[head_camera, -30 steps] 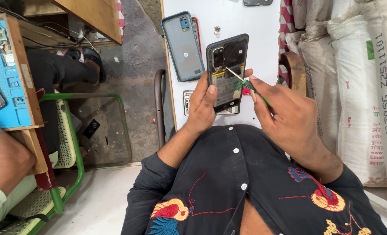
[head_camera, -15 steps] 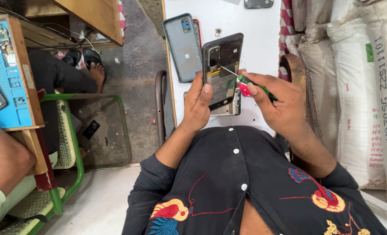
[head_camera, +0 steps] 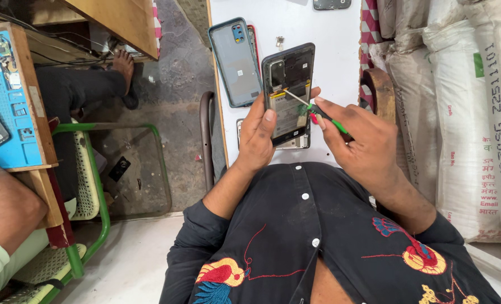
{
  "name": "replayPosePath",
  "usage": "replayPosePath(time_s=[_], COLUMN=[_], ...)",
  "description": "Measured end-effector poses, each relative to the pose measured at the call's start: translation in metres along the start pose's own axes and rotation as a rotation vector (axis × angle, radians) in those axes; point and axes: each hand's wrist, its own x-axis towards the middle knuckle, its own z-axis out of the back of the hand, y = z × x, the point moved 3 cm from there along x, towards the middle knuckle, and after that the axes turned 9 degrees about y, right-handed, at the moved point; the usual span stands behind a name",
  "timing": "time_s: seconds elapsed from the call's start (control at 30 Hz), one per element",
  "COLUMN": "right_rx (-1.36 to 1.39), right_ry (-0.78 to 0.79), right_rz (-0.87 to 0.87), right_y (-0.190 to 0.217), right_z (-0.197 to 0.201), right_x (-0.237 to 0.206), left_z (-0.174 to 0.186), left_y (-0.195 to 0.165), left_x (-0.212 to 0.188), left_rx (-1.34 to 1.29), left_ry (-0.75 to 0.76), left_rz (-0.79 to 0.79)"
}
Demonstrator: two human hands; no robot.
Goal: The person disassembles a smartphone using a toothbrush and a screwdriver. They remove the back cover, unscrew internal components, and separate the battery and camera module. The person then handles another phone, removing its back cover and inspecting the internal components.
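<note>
One head camera looks steeply down from close above the desk [head_camera: 340,34], the person's own chest at the near edge.

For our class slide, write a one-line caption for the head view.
Left hand steadies an opened phone while the right hand applies a green-handled screwdriver to it.

phone repair workshop | opened phone [head_camera: 289,93] on white table [head_camera: 340,34] | blue repair mat [head_camera: 5,107] | stacked sacks [head_camera: 464,112]
</note>
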Motion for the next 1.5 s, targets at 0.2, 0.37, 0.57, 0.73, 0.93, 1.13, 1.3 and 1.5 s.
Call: replayPosePath(time_s=[0.2, 0.37, 0.57, 0.73, 0.93, 1.13, 1.3, 1.5], right_rx=[0.058, 0.233, 0.915, 1.197, 0.460, 0.032, 0.346, 0.623], right_ry=[0.031, 0.100, 0.288, 0.293, 0.110, -0.025, 0.155, 0.149], right_rz=[0.033, -0.075, -0.218, -0.275, -0.153, 0.039, -0.138, -0.109], right_y=[0.003, -0.013, -0.038, -0.044, -0.023, 0.002, -0.023, -0.042], right_z=[-0.001, -0.011, -0.041, -0.056, -0.042, -0.017, -0.033, -0.056], right_x=[0.005, 0.002, -0.004, -0.005, 0.000, -0.002, 0.004, -0.006], left_z=[0.003, 0.004, 0.005, 0.005, 0.004, 0.003, 0.003, 0.005], left_y=[0.002, 0.008, 0.011, 0.012, 0.010, 0.008, 0.011, 0.013], left_x=[-0.001, -0.001, -0.003, -0.003, -0.001, -0.002, -0.002, -0.003], left_rx=[0.057, 0.084, 0.072, -0.011, 0.119, 0.354, 0.169, 0.053], left_ry=[-0.021, -0.027, -0.041, -0.055, -0.055, -0.060, -0.066, -0.043], left_rz=[-0.010, -0.015, -0.037, -0.051, -0.058, -0.062, -0.040, -0.051])
